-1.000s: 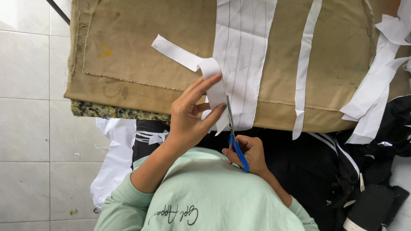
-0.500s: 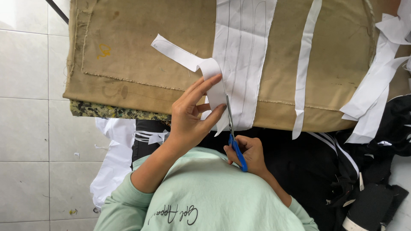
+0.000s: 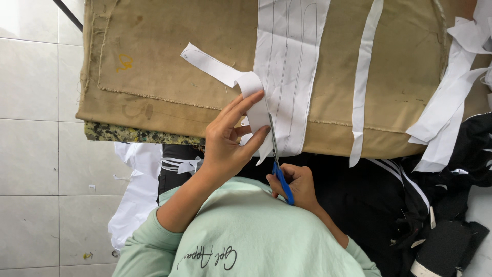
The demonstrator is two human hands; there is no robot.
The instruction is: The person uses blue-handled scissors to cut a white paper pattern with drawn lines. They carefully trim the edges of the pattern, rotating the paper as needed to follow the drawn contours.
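1. One wide white paper sheet (image 3: 289,77) with thin drawn pencil lines lies on the tan cloth-covered table (image 3: 169,66), its lower end hanging over the near edge.
2. A cut strip (image 3: 215,66) curls away leftward; more white strips (image 3: 446,102) hang at the right.
3. Left hand (image 3: 228,143), fingers extended, pinches the sheet's cut edge.
4. Right hand (image 3: 300,184) grips blue-handled scissors (image 3: 277,159), blades slightly parted in the sheet.

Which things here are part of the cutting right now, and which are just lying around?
In use: left hand holding the lined white sheet; right hand working the blue-handled scissors; curled cut strip.

Lying about: narrow white strip, white offcuts, black garments.
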